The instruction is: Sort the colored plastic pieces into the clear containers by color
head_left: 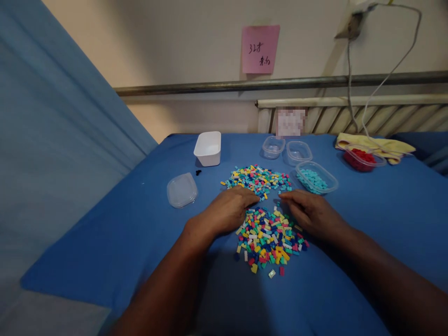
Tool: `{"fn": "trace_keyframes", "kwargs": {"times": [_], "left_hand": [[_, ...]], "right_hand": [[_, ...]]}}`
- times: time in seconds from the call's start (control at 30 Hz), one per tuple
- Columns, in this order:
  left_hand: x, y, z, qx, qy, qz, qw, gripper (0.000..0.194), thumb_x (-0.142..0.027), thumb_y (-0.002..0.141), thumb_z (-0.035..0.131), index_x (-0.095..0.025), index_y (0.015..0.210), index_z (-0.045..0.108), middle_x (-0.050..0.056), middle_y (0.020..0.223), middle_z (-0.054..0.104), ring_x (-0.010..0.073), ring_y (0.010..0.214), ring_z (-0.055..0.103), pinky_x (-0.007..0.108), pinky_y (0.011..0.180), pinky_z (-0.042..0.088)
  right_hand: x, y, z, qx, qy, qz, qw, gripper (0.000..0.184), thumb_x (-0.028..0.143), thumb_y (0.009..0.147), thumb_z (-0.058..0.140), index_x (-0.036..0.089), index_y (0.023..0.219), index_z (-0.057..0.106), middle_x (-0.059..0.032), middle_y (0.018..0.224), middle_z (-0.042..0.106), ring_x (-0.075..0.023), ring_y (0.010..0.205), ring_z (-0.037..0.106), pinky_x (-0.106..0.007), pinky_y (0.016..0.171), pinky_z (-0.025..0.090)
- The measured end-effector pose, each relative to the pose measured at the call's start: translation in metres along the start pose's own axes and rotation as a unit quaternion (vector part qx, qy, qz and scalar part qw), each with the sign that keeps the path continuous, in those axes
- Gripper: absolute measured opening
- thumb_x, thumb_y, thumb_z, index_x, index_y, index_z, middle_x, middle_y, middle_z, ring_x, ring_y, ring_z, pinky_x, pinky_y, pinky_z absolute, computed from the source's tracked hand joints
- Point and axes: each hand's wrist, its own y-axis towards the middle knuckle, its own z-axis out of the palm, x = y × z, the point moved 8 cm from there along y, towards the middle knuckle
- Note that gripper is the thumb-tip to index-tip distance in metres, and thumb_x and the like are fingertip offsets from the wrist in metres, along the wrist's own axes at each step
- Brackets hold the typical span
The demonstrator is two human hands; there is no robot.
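Observation:
Both hands reach over small multicoloured building bricks that lie on a blue cloth. My left hand (233, 207) rests between two piles, its extended fingertips at the near edge of the far pile of bricks (257, 177); I see nothing held in it. Opposite it, my right hand (310, 210) points inward with fingers stretched out and the thumb apart, touching or just beside a few loose bricks. Below and between the hands spreads the near pile of bricks (268, 235), in yellow, red, white, green and blue. The undersides of both hands are hidden.
A white tub (208, 148) and a clear lid (182, 190) stand left. Two clear containers (273, 147) are at the back. On the right are a container of turquoise bricks (313, 181), a container of red pieces (362, 159) and a yellow cloth (381, 144).

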Motion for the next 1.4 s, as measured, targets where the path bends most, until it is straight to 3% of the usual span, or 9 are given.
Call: {"fn": "trace_keyframes", "kwargs": {"times": [0.17,0.27,0.37,0.5,0.63,0.87,1.07,1.23,1.4], "left_hand": [[0.001,-0.003,-0.005,-0.012,-0.049,0.005,0.999,0.043,0.000,0.095,0.053,-0.025,0.120,0.078,0.004,0.123,0.080,0.0226,0.118,0.073,0.042,0.107,0.057],[0.024,-0.009,-0.025,-0.104,-0.050,-0.053,0.992,0.038,-0.007,0.103,0.053,-0.024,0.126,0.078,0.007,0.131,0.079,0.0238,0.123,0.072,0.046,0.112,0.056],[0.047,-0.017,-0.037,-0.164,-0.034,-0.104,0.980,0.026,-0.017,0.106,0.059,-0.023,0.121,0.079,0.008,0.124,0.079,0.0247,0.116,0.074,0.045,0.106,0.058],[0.060,-0.018,-0.029,-0.118,-0.008,-0.129,0.985,0.025,-0.018,0.104,0.061,-0.023,0.116,0.082,0.008,0.119,0.080,0.0259,0.108,0.075,0.043,0.097,0.058],[0.059,-0.018,-0.023,-0.067,0.031,-0.153,0.986,0.027,-0.018,0.103,0.058,-0.022,0.111,0.083,0.010,0.117,0.080,0.0278,0.104,0.074,0.042,0.093,0.057],[0.049,-0.027,-0.023,0.000,0.024,-0.149,0.989,0.015,-0.015,0.093,0.064,-0.022,0.096,0.076,0.008,0.107,0.075,0.0244,0.095,0.070,0.037,0.085,0.055],[0.041,-0.028,-0.023,0.022,0.052,-0.166,0.984,0.012,-0.028,0.100,0.065,-0.020,0.101,0.075,0.010,0.109,0.073,0.0264,0.094,0.070,0.040,0.082,0.053],[0.035,-0.025,-0.020,0.027,0.079,-0.162,0.983,0.008,-0.027,0.098,0.070,-0.019,0.099,0.073,0.011,0.112,0.073,0.0275,0.096,0.071,0.039,0.079,0.052],[0.033,-0.021,-0.022,0.024,0.099,-0.162,0.981,0.014,-0.019,0.096,0.063,-0.019,0.104,0.075,0.012,0.115,0.073,0.0275,0.098,0.071,0.039,0.082,0.054]], "right_hand": [[-0.008,0.001,0.004,-0.006,0.010,0.021,1.000,0.026,0.029,0.109,0.061,0.026,0.126,0.080,-0.0089,0.117,0.086,-0.0283,0.106,0.082,-0.044,0.092,0.067],[-0.004,0.005,0.003,-0.004,0.012,0.010,1.000,0.023,0.028,0.109,0.062,0.025,0.121,0.081,-0.0087,0.111,0.085,-0.0267,0.099,0.081,-0.043,0.088,0.066],[0.010,0.021,0.006,0.019,-0.016,-0.046,0.999,0.021,0.026,0.109,0.063,0.024,0.115,0.082,-0.0094,0.105,0.085,-0.0270,0.097,0.080,-0.043,0.089,0.064],[0.030,0.046,0.027,0.099,-0.071,-0.119,0.985,0.024,0.019,0.109,0.061,0.023,0.113,0.084,-0.0100,0.106,0.085,-0.0272,0.102,0.079,-0.042,0.094,0.062],[0.033,0.055,0.048,0.157,-0.119,-0.138,0.971,0.028,0.012,0.106,0.060,0.024,0.108,0.086,-0.0087,0.100,0.082,-0.0249,0.098,0.077,-0.037,0.090,0.060],[0.025,0.058,0.054,0.164,-0.122,-0.093,0.975,0.021,0.014,0.103,0.069,0.027,0.099,0.085,-0.0070,0.095,0.082,-0.0247,0.096,0.076,-0.034,0.089,0.059],[0.026,0.060,0.051,0.159,-0.130,-0.072,0.976,0.022,0.013,0.104,0.066,0.024,0.092,0.080,-0.0075,0.090,0.078,-0.0232,0.085,0.072,-0.034,0.080,0.055],[0.033,0.041,0.033,0.155,-0.129,-0.074,0.977,0.020,0.019,0.107,0.062,0.024,0.096,0.078,-0.0074,0.090,0.076,-0.0230,0.083,0.071,-0.034,0.076,0.055],[0.039,0.021,-0.014,0.046,0.005,-0.013,0.999,0.022,0.024,0.105,0.062,0.025,0.116,0.081,-0.0073,0.102,0.081,-0.0229,0.089,0.074,-0.035,0.079,0.058]]}}
